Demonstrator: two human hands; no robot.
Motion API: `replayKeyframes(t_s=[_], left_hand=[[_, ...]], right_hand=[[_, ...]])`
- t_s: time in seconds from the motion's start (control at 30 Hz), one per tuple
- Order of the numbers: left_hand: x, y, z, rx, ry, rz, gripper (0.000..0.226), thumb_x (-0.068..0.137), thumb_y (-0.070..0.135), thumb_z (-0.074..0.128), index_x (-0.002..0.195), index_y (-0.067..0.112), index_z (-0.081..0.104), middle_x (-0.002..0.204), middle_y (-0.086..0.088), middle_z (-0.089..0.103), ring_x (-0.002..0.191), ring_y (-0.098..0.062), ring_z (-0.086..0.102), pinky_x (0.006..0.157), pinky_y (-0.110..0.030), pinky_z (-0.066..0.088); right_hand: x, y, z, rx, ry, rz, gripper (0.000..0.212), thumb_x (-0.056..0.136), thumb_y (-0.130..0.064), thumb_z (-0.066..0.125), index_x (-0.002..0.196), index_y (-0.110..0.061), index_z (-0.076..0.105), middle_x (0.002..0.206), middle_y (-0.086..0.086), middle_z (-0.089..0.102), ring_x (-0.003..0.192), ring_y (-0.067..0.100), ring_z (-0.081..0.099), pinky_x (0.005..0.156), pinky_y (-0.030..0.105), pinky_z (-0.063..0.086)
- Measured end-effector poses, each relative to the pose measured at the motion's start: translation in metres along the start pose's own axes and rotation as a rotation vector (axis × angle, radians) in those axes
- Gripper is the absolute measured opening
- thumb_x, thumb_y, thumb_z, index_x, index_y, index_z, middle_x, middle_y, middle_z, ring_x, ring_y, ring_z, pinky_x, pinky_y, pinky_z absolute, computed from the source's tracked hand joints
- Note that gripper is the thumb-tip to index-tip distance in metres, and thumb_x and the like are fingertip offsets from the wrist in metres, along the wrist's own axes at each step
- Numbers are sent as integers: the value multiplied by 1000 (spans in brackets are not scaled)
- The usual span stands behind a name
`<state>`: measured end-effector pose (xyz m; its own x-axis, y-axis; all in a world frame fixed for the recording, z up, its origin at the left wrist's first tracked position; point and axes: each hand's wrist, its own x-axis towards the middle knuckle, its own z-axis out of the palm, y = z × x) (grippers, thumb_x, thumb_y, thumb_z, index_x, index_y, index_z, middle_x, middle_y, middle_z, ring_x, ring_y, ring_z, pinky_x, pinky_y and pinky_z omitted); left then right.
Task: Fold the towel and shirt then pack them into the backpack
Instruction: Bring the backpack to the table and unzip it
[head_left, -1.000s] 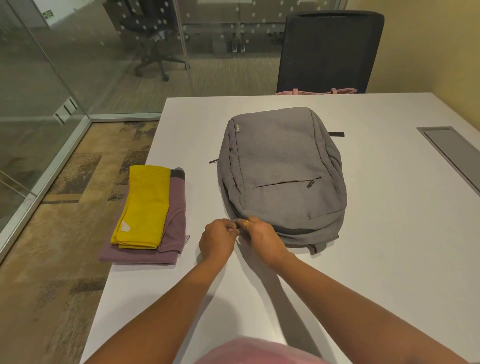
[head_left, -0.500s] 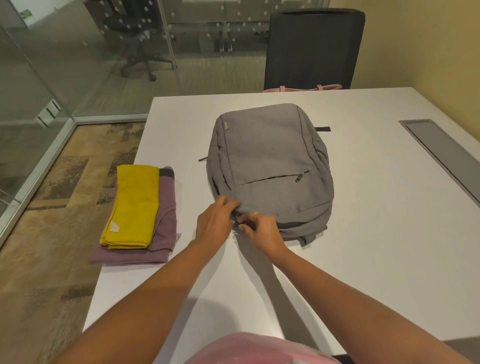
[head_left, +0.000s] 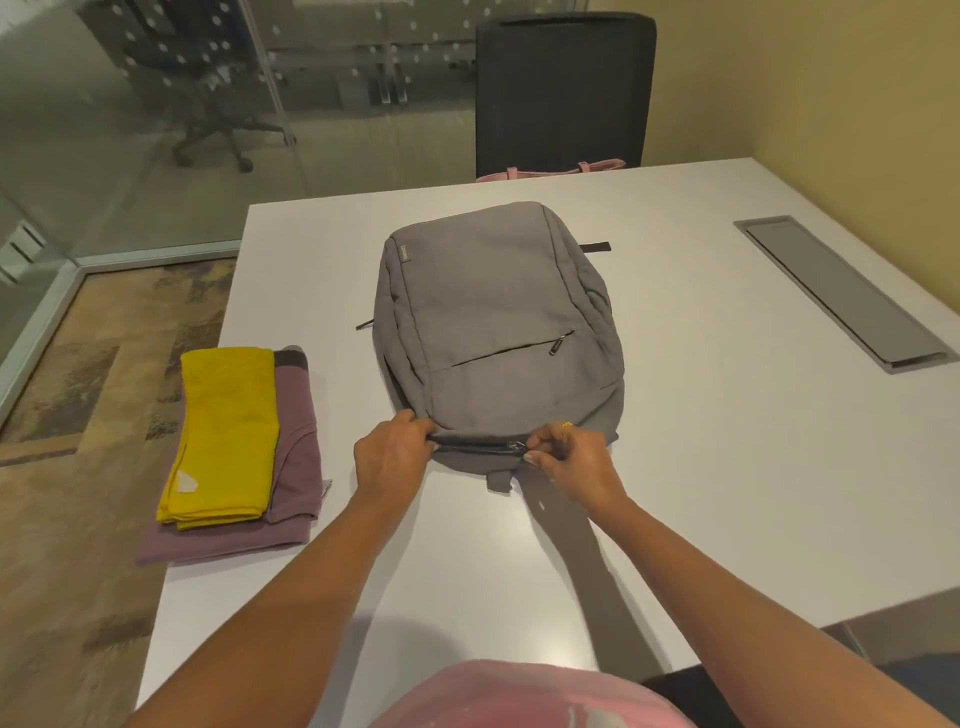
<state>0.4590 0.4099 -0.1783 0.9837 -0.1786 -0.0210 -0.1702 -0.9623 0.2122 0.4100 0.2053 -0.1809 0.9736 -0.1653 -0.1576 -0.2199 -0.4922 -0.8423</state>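
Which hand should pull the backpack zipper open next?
Right, probably: the right hand pinches the zipper pull, while the left hand grips the backpack at its near edge, steadying it.

backpack (head_left: 498, 332): grey woven cloth, matt | table (head_left: 701, 415): smooth, slightly glossy

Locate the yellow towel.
In the head view, the folded yellow towel lies on the folded mauve shirt at the left edge of the table, left of the grey backpack.
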Motion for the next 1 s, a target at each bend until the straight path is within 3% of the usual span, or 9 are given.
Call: replayKeyframes(t_s=[0.17, 0.33, 0.43, 0.53, 0.63, 0.77, 0.87, 1.0], left_hand=[[-4, -14, 0, 2, 60, -15, 20, 93, 20, 54, 103, 13, 69, 101, -9, 63, 90, -29, 60, 60, -29, 37], [-10, -27, 1, 32, 121, -54, 11, 86, 11, 64, 91, 6, 72, 91, -17, 62, 82, -34, 59, 51, -27, 30], [-12, -21, 2, 146, 92, -65, 14, 79, 4, 68, 92, 8, 71, 98, -14, 61, 87, -32, 56, 57, -34, 36], [-14, -5, 0, 101, 168, 67, 23, 62, -4, 76, 80, 9, 72, 93, -10, 66, 81, -30, 61, 62, -36, 41], [-17, 23, -6, -58, 150, 218, 16, 78, 8, 67, 93, 12, 70, 101, -4, 67, 98, -26, 59, 77, -36, 38], [-13, 59, -8, -23, -2, 370, 35, 90, 36, 56, 121, 23, 58, 121, 5, 61, 116, -17, 47, 89, -30, 31], [-6, 73, -8, 75, -48, 429, 34, 90, 39, 54, 120, 25, 59, 117, 5, 63, 112, -17, 48, 87, -30, 32], [-3, 76, -7, 119, -53, 441, 28, 93, 36, 50, 111, 21, 66, 105, 0, 68, 104, -18, 53, 86, -28, 33]], right_hand=[[-7, 12, -25, 93, 133, 39, 11, 81, 3, 66, 81, -8, 65, 70, 7, 66, 52, -6, 60, 56, 8, 48], [-14, 14, -27, 70, 145, 34, 11, 80, 4, 67, 81, -6, 68, 68, -3, 63, 55, -12, 59, 57, 2, 44], [-18, 13, -23, 68, 118, 41, 9, 79, 4, 68, 81, -5, 68, 65, -8, 61, 52, -13, 57, 54, 2, 41], [-21, 15, -23, 81, 114, 48, 14, 78, 4, 68, 77, -11, 66, 63, -7, 61, 50, -11, 56, 53, 2, 41], [-24, 14, -24, 86, 107, 53, 17, 78, 3, 70, 72, -13, 65, 64, -2, 63, 50, -8, 58, 54, 3, 43], [-27, 11, -24, 77, 117, 39, 28, 78, 1, 71, 66, -24, 63, 70, 8, 68, 54, -3, 61, 58, 7, 47], [-28, 10, -27, 79, 124, 36, 18, 78, -1, 71, 72, -18, 67, 76, 11, 72, 59, 4, 66, 63, 12, 52], [-28, 9, -29, 83, 131, 55, 6, 78, -1, 71, 81, -6, 71, 71, 5, 68, 54, -4, 62, 60, 7, 49]])
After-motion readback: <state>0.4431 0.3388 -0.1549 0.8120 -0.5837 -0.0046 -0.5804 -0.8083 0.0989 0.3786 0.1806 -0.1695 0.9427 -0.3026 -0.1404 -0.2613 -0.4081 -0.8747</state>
